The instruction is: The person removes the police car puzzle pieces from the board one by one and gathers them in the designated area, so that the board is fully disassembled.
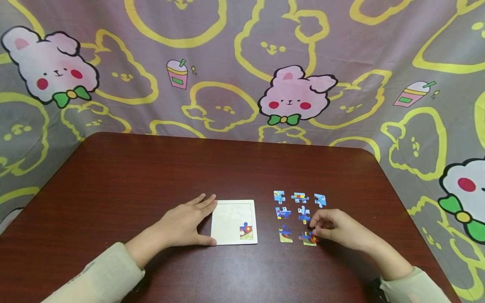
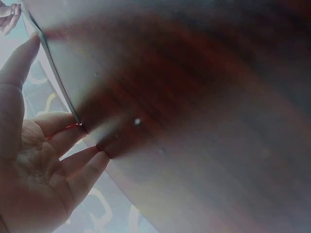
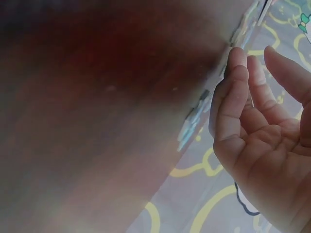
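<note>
In the head view, a square, pale puzzle tray (image 1: 227, 221) lies flat on the table, with one colourful jigsaw piece (image 1: 246, 232) in its lower right corner. My left hand (image 1: 185, 223) rests along the tray's left side, fingers stretched at the upper corner and thumb at the lower one. Over the loose pieces to the right is my right hand (image 1: 335, 229), its fingers loosely bent. Its fingertips are at the edge of a lower jigsaw piece (image 1: 308, 239); contact is unclear. The right wrist view shows thumb and fingers (image 3: 237, 92) apart, with nothing seen between them.
Several other loose jigsaw pieces lie in rows right of the tray, among them a blue piece (image 1: 320, 200) at the top right and a yellow-and-blue piece (image 1: 285, 235) below. Behind the brown table (image 1: 189, 168) hangs a patterned curtain (image 1: 227, 63).
</note>
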`<act>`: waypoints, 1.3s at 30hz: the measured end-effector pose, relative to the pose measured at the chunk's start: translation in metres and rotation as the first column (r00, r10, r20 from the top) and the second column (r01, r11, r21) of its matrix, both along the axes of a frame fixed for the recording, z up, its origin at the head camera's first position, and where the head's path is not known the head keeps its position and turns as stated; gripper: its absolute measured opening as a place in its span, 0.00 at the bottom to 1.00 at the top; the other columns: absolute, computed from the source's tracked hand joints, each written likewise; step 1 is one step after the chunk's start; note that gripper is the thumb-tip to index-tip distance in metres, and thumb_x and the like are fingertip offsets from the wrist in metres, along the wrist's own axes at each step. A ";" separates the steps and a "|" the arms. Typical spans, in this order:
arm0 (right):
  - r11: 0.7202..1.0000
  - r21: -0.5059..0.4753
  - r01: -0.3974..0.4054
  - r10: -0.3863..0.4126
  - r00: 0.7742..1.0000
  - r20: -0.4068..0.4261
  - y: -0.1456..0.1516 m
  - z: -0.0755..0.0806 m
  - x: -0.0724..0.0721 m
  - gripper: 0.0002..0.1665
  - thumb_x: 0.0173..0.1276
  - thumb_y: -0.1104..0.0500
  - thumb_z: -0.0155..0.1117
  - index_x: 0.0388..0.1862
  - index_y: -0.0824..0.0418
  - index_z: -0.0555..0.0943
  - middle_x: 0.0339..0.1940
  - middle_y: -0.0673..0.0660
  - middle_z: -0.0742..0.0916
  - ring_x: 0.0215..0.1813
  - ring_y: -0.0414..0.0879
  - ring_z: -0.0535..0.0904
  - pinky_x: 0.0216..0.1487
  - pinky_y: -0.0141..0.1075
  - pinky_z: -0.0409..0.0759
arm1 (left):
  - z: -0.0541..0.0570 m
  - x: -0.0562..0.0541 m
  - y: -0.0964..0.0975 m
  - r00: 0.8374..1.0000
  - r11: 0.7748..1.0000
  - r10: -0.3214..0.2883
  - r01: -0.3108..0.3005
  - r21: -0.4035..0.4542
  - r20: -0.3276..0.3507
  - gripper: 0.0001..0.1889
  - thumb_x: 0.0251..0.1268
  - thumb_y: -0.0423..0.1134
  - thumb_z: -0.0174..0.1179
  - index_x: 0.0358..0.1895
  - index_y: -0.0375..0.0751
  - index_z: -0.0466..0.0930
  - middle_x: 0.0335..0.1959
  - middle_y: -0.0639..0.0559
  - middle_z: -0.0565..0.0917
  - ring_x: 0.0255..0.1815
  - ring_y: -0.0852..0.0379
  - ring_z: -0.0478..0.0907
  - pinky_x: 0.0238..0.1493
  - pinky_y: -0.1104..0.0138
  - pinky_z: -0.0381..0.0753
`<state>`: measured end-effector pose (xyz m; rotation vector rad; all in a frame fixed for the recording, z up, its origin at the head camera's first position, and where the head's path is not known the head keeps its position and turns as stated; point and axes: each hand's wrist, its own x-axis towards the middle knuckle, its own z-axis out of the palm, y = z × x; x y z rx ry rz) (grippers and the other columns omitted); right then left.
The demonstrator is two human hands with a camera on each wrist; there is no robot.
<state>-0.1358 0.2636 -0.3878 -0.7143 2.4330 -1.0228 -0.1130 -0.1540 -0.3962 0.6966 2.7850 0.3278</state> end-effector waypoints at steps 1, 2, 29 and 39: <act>1.000 0.001 -0.003 0.003 1.000 -0.011 -0.001 0.001 0.000 0.03 0.68 0.61 0.67 0.38 0.60 0.82 0.32 0.47 0.85 0.35 0.32 0.78 0.35 0.30 0.77 | 0.000 0.000 0.000 1.000 1.000 0.002 -0.002 0.001 0.001 0.55 0.48 0.71 0.67 0.76 0.41 0.62 0.79 0.47 0.61 0.79 0.42 0.58 0.66 0.44 0.72; 1.000 0.004 -0.007 0.007 1.000 -0.023 -0.002 0.002 -0.001 0.03 0.68 0.61 0.67 0.38 0.59 0.82 0.32 0.46 0.85 0.35 0.32 0.78 0.35 0.30 0.76 | 0.000 0.000 0.000 1.000 1.000 0.003 -0.003 0.001 0.004 0.55 0.49 0.71 0.67 0.76 0.41 0.62 0.79 0.47 0.61 0.79 0.42 0.58 0.66 0.44 0.72; 0.970 -0.011 -0.241 0.240 0.968 -0.069 -0.112 0.011 -0.028 0.06 0.66 0.63 0.69 0.41 0.58 0.83 0.38 0.51 0.84 0.38 0.37 0.76 0.40 0.30 0.79 | 0.000 -0.001 0.000 1.000 1.000 -0.003 0.003 -0.008 0.000 0.55 0.49 0.71 0.67 0.76 0.40 0.62 0.79 0.46 0.61 0.79 0.41 0.57 0.66 0.46 0.73; 0.936 0.011 -0.353 0.353 0.935 -0.048 -0.140 0.006 -0.028 0.08 0.65 0.62 0.70 0.43 0.58 0.84 0.41 0.52 0.84 0.32 0.34 0.75 0.36 0.28 0.78 | -0.001 -0.001 0.000 1.000 1.000 0.001 -0.001 -0.005 -0.003 0.55 0.48 0.71 0.67 0.75 0.40 0.62 0.78 0.46 0.62 0.79 0.41 0.58 0.66 0.45 0.73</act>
